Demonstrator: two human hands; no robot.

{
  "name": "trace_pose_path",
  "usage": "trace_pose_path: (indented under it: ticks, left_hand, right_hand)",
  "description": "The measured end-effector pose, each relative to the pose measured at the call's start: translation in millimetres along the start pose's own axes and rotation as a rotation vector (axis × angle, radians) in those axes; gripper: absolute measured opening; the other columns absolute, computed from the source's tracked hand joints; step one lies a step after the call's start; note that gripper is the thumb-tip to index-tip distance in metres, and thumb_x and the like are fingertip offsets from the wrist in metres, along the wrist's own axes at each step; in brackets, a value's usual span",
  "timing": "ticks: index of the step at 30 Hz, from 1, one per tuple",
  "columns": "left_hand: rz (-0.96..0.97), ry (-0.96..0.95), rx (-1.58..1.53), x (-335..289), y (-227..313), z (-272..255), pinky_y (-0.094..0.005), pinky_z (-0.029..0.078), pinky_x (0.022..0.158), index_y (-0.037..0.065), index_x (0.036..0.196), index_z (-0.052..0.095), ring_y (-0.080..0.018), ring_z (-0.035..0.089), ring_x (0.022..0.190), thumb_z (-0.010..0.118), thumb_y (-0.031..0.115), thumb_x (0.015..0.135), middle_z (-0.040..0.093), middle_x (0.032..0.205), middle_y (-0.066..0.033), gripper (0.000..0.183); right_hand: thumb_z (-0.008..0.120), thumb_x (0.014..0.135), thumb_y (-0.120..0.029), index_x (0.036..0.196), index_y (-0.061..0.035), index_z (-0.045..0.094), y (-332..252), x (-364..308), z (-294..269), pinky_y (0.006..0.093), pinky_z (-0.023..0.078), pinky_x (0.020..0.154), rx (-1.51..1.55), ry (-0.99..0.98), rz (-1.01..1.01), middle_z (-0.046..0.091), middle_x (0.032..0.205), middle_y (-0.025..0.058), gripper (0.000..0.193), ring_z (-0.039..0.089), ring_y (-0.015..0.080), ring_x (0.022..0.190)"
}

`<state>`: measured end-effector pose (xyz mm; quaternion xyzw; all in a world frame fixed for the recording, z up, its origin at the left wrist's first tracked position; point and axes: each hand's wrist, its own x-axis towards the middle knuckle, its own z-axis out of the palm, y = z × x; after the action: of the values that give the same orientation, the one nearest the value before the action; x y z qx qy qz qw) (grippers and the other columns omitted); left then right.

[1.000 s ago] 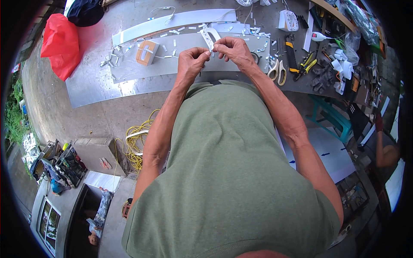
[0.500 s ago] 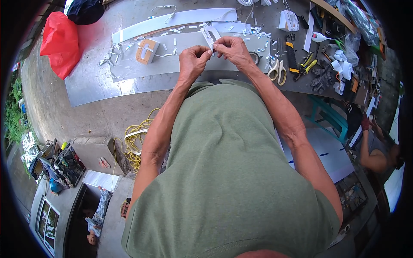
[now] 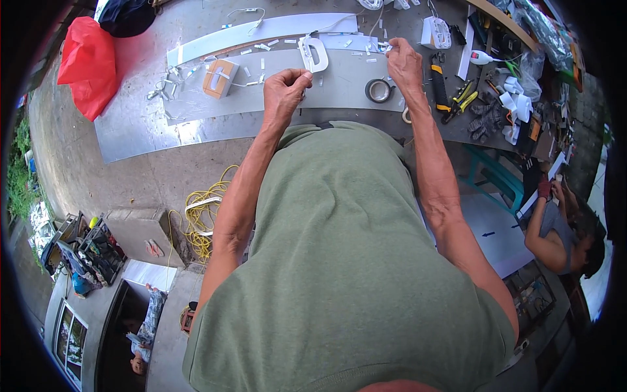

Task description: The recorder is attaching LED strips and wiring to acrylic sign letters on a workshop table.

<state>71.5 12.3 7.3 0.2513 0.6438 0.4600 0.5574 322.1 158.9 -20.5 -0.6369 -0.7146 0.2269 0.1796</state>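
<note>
Separating our left hand (image 3: 286,89) from one black tape roll (image 3: 379,100): bare grey panel (image 3: 346,78), front edge toward us | CHANGE: our right hand (image 3: 405,64) has moved rightward, away from our left | COUNT: one D-shaped white frame (image 3: 322,55), just beyond our left hand | FINGERS: left pinched, right curled; we cannot tell whether either grasps anything

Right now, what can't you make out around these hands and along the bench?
All in the head view:
Left hand: whether it holds anything; the fingers cover the pinch.
Right hand: whether it grips one of the small white pieces; fingers hide the contact, and the pieces are tiny.
Cream handle: mostly covered by the right forearm.
Dark bundle: cut off by the upper edge.
</note>
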Motion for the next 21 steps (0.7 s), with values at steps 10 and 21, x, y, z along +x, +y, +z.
trace_pose_path:
  ticks: [10,21]
  left_hand:
    - [-0.058,0.006,-0.076,4.4,4.4,2.2,-0.0252,0.050,0.059,-0.007,0.103,0.072,-0.0106,0.060,0.066,0.073,0.015,0.091,0.071,0.083,-0.0097,0.025]
    - [-0.121,-0.269,-0.208,2.8,23.6,11.8,-0.0352,0.061,0.086,-0.011,0.118,0.065,-0.0258,0.074,0.095,0.063,0.008,0.094,0.071,0.109,-0.0186,0.031]
  right_hand:
    - [0.058,0.101,-0.019,0.118,0.0007,0.068,-71.2,-61.5,-10.6,0.0260,0.054,0.072,0.710,-0.620,0.241,0.072,0.100,0.0081,0.028,0.066,0.0131,0.085]
    - [0.068,0.096,-0.014,0.117,0.0058,0.067,-85.9,-84.7,41.6,0.0263,0.056,0.077,1.066,-0.518,0.357,0.074,0.099,0.0096,0.029,0.069,0.0125,0.087]
